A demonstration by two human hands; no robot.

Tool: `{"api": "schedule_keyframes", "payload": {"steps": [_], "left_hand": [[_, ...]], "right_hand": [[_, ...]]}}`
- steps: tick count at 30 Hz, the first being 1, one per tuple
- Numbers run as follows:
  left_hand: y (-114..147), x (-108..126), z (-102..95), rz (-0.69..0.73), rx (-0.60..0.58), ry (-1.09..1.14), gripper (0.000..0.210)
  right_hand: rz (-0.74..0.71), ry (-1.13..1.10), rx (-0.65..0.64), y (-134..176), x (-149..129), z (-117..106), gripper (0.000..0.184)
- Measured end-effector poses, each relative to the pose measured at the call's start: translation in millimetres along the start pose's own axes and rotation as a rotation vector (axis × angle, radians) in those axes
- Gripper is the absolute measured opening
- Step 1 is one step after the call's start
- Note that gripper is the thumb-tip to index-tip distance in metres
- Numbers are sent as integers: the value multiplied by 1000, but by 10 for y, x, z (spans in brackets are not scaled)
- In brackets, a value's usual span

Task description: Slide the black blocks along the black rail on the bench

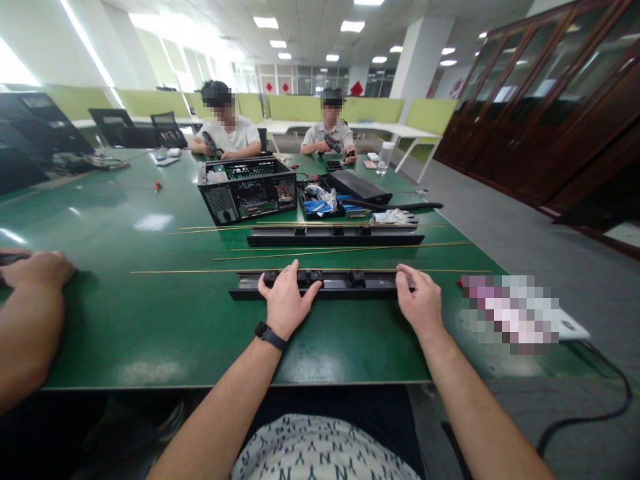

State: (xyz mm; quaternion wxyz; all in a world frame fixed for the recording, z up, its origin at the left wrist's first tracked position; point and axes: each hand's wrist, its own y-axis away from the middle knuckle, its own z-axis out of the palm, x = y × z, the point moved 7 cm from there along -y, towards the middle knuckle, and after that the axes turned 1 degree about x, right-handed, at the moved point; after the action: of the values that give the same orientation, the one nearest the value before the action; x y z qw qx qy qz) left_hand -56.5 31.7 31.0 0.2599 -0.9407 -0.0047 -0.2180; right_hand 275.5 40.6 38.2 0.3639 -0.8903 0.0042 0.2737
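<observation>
A long black rail point(340, 293) with a grey channel lies crosswise on the green table in front of me. Several small black blocks sit along it; one block point(357, 278) stands free between my hands. My left hand point(289, 300), with a dark band at the wrist, grips the blocks on the rail's left half, thumb to their right and fingers over them. At the right end of the rail, my right hand point(419, 297) is closed around the edge, thumb and forefinger near each other. A thin brass-coloured rod point(185, 272) runs just behind the rail.
A second black rail point(335, 239) lies farther back, among more thin rods. Behind it are an open computer case point(245, 193), a tray of tools point(323, 203) and gloves point(395, 217). Another person's arm point(35, 307) rests at left. Two people sit opposite.
</observation>
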Motion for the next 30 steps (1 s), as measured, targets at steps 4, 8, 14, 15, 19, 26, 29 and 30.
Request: {"api": "schedule_keyframes", "payload": {"steps": [4, 8, 14, 15, 19, 26, 29, 30], "left_hand": [[2, 0, 0, 1, 5, 2, 66], [1, -16, 10, -8, -1, -6, 67], [2, -7, 3, -1, 6, -2, 66], [3, -6, 5, -2, 5, -2, 65], [5, -2, 9, 3, 9, -2, 66], [1, -3, -3, -5, 0, 13, 66], [0, 4, -15, 1, 8, 17, 65], [0, 5, -17, 1, 10, 12, 65]], "right_hand": [[14, 5, 0, 6, -9, 8, 42], [91, 23, 30, 0, 87, -20, 43], [69, 18, 31, 0, 78, -29, 40], [45, 12, 25, 2, 50, -23, 39], [-13, 3, 13, 10, -41, -5, 39], [84, 19, 50, 2, 55, -31, 43], [93, 21, 52, 3, 72, -46, 41], [76, 19, 47, 4, 53, -46, 40]]}}
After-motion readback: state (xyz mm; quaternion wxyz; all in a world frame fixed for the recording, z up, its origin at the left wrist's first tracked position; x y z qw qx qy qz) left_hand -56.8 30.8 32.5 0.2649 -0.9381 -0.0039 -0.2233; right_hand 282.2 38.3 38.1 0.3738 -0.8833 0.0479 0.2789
